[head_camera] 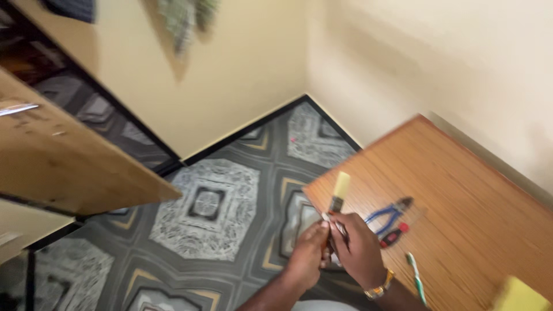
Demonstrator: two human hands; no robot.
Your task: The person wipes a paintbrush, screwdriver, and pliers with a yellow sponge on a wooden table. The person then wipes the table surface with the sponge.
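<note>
Gripping a flat-bristled paintbrush point(338, 196), both hands point(340, 245).

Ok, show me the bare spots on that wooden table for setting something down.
The table is bare across its far half, from the corner by the wall down to the blue-handled pliers. Crowded: the near edge, with the pliers, a red-and-black tool, a green toothbrush, a yellow block and both hands.

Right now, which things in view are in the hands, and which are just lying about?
In hand:
- yellow-tipped brush, gripped by left hand and right hand

Lying about on the wooden table:
- blue-handled pliers
- red-and-black tool
- green toothbrush
- yellow sponge
</note>
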